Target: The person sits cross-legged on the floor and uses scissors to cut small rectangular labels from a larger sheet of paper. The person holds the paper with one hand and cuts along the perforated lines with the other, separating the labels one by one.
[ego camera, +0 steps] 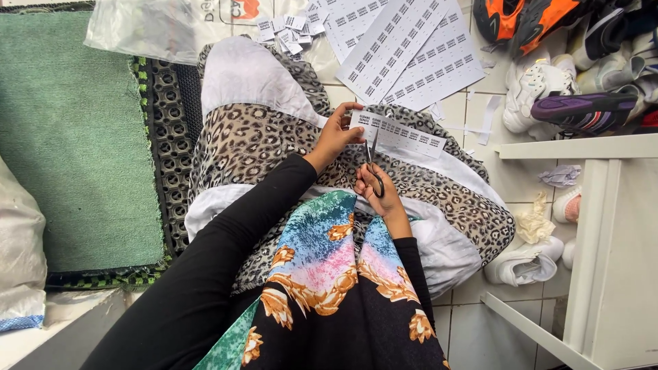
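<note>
On the floor, largest item first: green mat (75, 130) lies at left beside a black rubber grid mat (164, 130), with a white shelf unit (610, 253) at right. Leopard-print skirt (274, 137) covers the person's lap, and the work sits over it. Pile of sneakers (569, 62) is top right, one white shoe (524, 264) lower right near the shelf. Uncut label sheets (404, 48) lie on the tiles ahead; cut labels (288, 31) are heaped just left of them.

Label strip (401, 133) is held above the lap, roughly level, stretching to the right. Left hand (337, 136) pinches the strip's left end, fingers closed on the paper. Right hand (380, 192) grips small scissors (373, 164), fingers closed through the loops, blades pointing up into the strip near the left hand. Blade gap is too small to tell.

Judgement for cutting well: keep the strip taut and flat, pinch close to the cut line, and line the blades up with the gap between printed blocks, not through print. Short snips square to the strip edge look best. Long free end droops right, so it may twist the cut; support would help. Left thumb sits near the blades, so keep it out of their path.
</note>
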